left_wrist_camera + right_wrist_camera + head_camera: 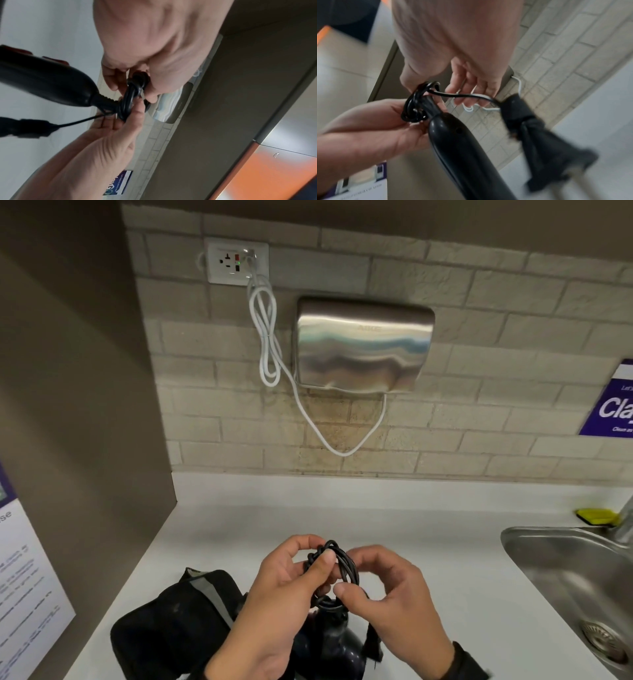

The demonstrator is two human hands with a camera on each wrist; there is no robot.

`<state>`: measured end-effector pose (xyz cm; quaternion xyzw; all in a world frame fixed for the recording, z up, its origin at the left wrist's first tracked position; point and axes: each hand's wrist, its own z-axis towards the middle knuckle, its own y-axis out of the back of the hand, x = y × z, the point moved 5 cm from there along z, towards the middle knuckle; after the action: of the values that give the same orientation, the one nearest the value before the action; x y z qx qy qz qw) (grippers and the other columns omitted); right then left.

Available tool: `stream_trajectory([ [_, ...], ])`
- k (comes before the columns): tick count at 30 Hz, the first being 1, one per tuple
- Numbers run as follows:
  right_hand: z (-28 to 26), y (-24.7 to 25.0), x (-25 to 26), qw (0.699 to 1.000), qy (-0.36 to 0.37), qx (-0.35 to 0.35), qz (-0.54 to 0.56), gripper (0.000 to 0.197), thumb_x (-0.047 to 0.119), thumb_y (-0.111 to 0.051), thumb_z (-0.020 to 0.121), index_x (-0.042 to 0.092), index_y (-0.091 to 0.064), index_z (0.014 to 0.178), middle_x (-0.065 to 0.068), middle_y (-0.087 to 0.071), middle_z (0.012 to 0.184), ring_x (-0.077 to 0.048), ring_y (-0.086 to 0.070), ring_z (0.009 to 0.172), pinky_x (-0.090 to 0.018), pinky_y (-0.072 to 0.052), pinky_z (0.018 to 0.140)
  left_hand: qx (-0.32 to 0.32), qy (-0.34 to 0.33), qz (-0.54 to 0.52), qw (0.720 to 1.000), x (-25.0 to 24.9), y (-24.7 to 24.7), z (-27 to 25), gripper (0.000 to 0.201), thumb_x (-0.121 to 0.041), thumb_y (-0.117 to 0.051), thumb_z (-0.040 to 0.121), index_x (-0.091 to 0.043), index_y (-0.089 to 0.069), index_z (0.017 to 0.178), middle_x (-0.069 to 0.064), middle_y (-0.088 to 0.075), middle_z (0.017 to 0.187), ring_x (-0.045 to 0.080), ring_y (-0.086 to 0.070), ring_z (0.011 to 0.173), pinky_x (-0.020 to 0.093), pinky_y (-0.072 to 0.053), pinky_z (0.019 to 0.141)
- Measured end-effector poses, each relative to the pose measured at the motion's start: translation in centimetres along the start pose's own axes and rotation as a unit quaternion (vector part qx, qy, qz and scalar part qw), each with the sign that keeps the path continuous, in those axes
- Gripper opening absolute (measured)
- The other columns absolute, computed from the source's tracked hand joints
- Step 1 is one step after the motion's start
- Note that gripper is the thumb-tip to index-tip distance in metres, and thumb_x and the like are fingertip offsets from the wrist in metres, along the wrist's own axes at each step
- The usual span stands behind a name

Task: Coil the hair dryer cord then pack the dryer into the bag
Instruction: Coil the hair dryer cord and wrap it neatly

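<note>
- Head view showed a person's left hand (291,580) and right hand (383,590) meeting over a white countertop (411,525), both pinching a small black cord coil (334,568) gathered at the base of the hair dryer's handle.
- Left thumb and fingers were curled round the loops; the right hand's thumb and forefinger nipped the coil's lower edge, its other fingers loosely spread.
- The black hair dryer (462,148) hung below the coil, near the person; its plug (544,155), wrapped in a dark strap, dangled on a short free tail of cord to the right.
- The black bag (178,621) lay on the counter to the near left, just beside the dryer.
- Judged to be finishing the coil: the loops would best be kept pinched tight in the left hand while the right tucked or strapped the loose tail, so the bundle did not spring open before packing.
- On the far brick wall, a steel hand dryer (363,347) bore a faint brand mark, too blurred to read; a white cable ran from it up to a wall socket (236,261).
- A purple sign (613,402) at far right read "Cla…", cut off by the frame; a poster at near left was illegible.
- A steel sink (575,577) sat at right.
</note>
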<state>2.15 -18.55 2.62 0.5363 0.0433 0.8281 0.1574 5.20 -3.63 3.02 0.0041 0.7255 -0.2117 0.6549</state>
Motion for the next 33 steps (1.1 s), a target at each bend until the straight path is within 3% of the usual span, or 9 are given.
stream_trajectory([
  [3, -0.3, 0.7, 1.1, 0.988, 0.093, -0.088, -0.090, 0.028, 0.036, -0.081, 0.065, 0.028, -0.062, 0.084, 0.007, -0.064, 0.092, -0.016, -0.062, 0.093, -0.020, -0.045, 0.082, -0.017, 0.006, -0.028, 0.999, 0.3, 0.4, 0.3, 0.023, -0.024, -0.071, 0.081, -0.016, -0.069, 0.101, 0.010, -0.071, 0.073, 0.024, -0.059, 0.075, 0.037, -0.046, 0.081],
  [10, -1.4, -0.8, 4.2, 0.902, 0.239, -0.153, -0.326, 0.007, 0.031, -0.075, 0.073, 0.024, -0.075, 0.073, 0.009, -0.063, 0.072, -0.016, -0.054, 0.063, -0.026, -0.044, 0.050, -0.037, 0.013, -0.052, 0.998, 0.5, 0.6, 0.4, 0.018, -0.015, -0.068, 0.090, -0.011, -0.067, 0.107, 0.014, -0.068, 0.078, 0.021, -0.060, 0.073, 0.035, -0.048, 0.082],
  [13, -1.7, -1.4, 4.4, 0.898, 0.205, -0.131, -0.366, 0.009, 0.034, -0.068, 0.078, 0.026, -0.072, 0.078, 0.009, -0.062, 0.077, -0.016, -0.052, 0.063, -0.025, -0.041, 0.043, -0.039, -0.003, -0.045, 0.998, 0.4, 0.6, 0.4, 0.017, -0.014, -0.068, 0.089, -0.012, -0.066, 0.107, 0.012, -0.069, 0.075, 0.022, -0.059, 0.074, 0.037, -0.048, 0.084],
  [16, -1.7, -1.6, 4.1, 0.936, 0.094, -0.084, -0.328, 0.014, 0.043, -0.054, 0.088, 0.035, -0.063, 0.081, 0.016, -0.058, 0.083, -0.007, -0.054, 0.073, -0.020, -0.044, 0.049, -0.040, -0.049, -0.002, 0.998, 0.0, 0.4, 0.4, 0.014, -0.019, -0.067, 0.090, -0.018, -0.066, 0.103, 0.005, -0.070, 0.068, 0.016, -0.062, 0.072, 0.029, -0.047, 0.079],
  [19, -1.2, -1.1, 2.9, 0.987, -0.076, -0.040, -0.136, 0.015, 0.042, -0.055, 0.091, 0.035, -0.064, 0.081, 0.018, -0.057, 0.069, -0.004, -0.050, 0.061, -0.015, -0.037, 0.056, -0.030, -0.106, 0.066, 0.992, -0.3, 0.3, 0.3, 0.020, -0.037, -0.067, 0.084, -0.026, -0.065, 0.100, 0.004, -0.074, 0.070, 0.023, -0.064, 0.076, 0.033, -0.046, 0.082],
  [23, -0.6, 0.1, 3.1, 0.968, -0.232, -0.012, 0.099, 0.043, 0.054, -0.062, 0.084, 0.018, -0.064, 0.061, -0.006, -0.045, 0.059, -0.022, -0.035, 0.060, -0.032, -0.031, 0.059, -0.024, -0.153, 0.158, 0.975, -0.5, 0.2, 0.2, 0.020, -0.040, -0.065, 0.083, -0.026, -0.066, 0.097, -0.004, -0.078, 0.082, 0.013, -0.071, 0.083, 0.023, -0.050, 0.078],
  [26, -0.5, 0.6, 3.9, 0.944, -0.263, 0.046, 0.194, 0.040, 0.045, -0.055, 0.091, 0.016, -0.061, 0.064, -0.011, -0.060, 0.071, -0.022, -0.044, 0.064, -0.033, -0.037, 0.064, -0.024, -0.164, 0.201, 0.965, -0.6, 0.1, 0.3, 0.009, -0.037, -0.064, 0.088, -0.030, -0.066, 0.094, -0.011, -0.077, 0.083, 0.008, -0.069, 0.084, 0.016, -0.049, 0.072],
  [30, -0.6, 1.3, 5.0, 0.947, -0.212, 0.140, 0.196, 0.010, 0.015, -0.067, 0.083, 0.007, -0.062, 0.084, -0.017, -0.068, 0.080, -0.021, -0.058, 0.071, -0.028, -0.049, 0.070, -0.018, -0.158, 0.194, 0.968, -0.5, 0.1, 0.6, 0.017, -0.047, -0.061, 0.085, -0.032, -0.067, 0.091, -0.008, -0.078, 0.085, 0.013, -0.070, 0.086, 0.034, -0.053, 0.083],
  [33, -0.7, 1.6, 4.6, 0.959, -0.190, 0.114, 0.178, 0.012, -0.003, -0.067, 0.082, -0.003, -0.058, 0.090, -0.021, -0.073, 0.085, -0.023, -0.063, 0.072, -0.026, -0.052, 0.072, -0.019, -0.165, 0.189, 0.968, -0.4, 0.2, 0.6, 0.019, -0.053, -0.060, 0.082, -0.036, -0.066, 0.089, -0.005, -0.077, 0.087, 0.015, -0.069, 0.089, 0.034, -0.052, 0.083],
])
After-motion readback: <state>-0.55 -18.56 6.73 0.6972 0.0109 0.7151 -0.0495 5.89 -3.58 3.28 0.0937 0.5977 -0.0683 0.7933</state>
